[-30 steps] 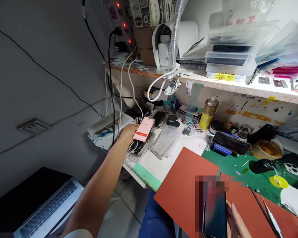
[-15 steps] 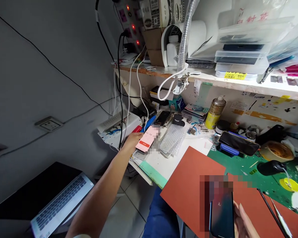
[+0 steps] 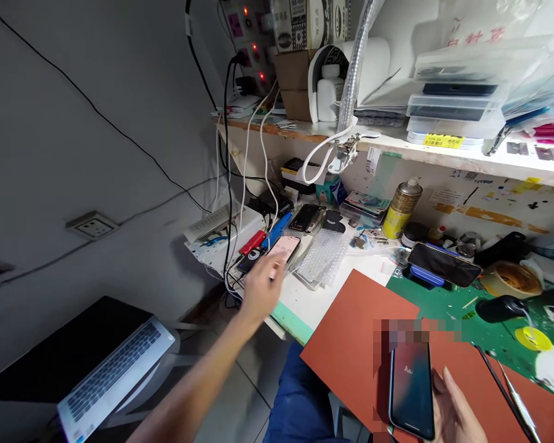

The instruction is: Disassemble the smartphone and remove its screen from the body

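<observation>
My left hand point(image 3: 261, 291) is over the lower part of a phone point(image 3: 286, 246) with a pale pink timer screen, at the left end of the bench. Its fingers reach out over the glass, slightly blurred; whether they touch it I cannot tell. In my right hand point(image 3: 457, 406) is a dark smartphone point(image 3: 410, 387), gripped by its right side above a reddish-brown mat point(image 3: 351, 332). Its screen is lit, with small white script on a dark red and blue-green background. Blurred blocks cover the area around that phone's top.
Bubble wrap point(image 3: 323, 255) lies beside the timer phone, near red-handled pliers point(image 3: 253, 242). A spray can point(image 3: 402, 208), another phone on a blue stand point(image 3: 443, 264) and tweezers point(image 3: 517, 394) are to the right. A shelf point(image 3: 378, 136) overhangs the back. At lower left stands a laptop point(image 3: 115, 369).
My left hand has come off the timer phone's left edge and moved over its lower screen. That phone now lies lower and farther back. White script has grown on the right-hand phone's screen.
</observation>
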`<action>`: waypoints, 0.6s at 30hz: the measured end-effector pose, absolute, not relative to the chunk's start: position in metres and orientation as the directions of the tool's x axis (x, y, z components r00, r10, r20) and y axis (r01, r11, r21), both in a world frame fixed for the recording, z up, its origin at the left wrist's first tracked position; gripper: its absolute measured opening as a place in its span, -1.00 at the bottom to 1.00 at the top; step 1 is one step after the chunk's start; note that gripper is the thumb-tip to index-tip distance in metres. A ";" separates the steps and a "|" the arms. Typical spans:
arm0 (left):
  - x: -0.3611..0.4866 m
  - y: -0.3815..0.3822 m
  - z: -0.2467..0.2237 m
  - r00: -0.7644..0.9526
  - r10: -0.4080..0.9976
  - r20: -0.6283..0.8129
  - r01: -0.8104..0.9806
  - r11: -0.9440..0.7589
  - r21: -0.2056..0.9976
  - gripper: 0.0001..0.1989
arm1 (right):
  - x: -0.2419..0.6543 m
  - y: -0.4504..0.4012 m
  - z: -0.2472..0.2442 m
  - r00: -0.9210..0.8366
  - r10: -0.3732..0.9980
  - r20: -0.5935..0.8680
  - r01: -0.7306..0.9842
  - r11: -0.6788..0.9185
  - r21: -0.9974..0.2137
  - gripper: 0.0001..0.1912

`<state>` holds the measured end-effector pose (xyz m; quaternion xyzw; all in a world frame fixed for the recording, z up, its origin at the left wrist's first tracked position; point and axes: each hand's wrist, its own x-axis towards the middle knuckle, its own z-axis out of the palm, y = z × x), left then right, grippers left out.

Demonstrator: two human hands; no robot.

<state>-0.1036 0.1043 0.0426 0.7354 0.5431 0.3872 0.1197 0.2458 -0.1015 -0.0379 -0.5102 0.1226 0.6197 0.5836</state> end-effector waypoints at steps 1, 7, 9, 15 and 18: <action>-0.086 0.084 0.040 0.259 0.855 0.448 0.652 -0.498 0.573 -0.68 | 0.242 -0.098 -0.029 0.195 0.610 -0.768 -0.841 -0.299 -0.451 -0.50; 0.002 0.014 0.009 0.870 0.174 0.462 0.111 -0.981 0.161 -0.44 | 0.224 -0.077 0.016 0.174 0.721 -0.671 -0.796 -0.298 -0.526 -0.71; 0.020 0.016 -0.004 0.848 0.108 0.519 0.042 -0.990 0.138 -0.47 | 0.223 -0.072 0.018 0.110 0.770 -0.628 -0.804 -0.302 -0.512 -0.76; 0.058 0.035 -0.021 0.711 0.256 0.655 -0.098 -0.886 0.453 -0.43 | 0.235 -0.087 0.018 0.141 0.835 -0.532 -0.723 -0.281 -0.632 -0.59; 0.069 0.030 -0.013 0.664 0.421 0.618 -0.024 -0.814 0.580 -0.49 | 0.243 -0.109 0.014 0.190 0.861 -0.471 -0.495 -0.330 -0.804 -0.46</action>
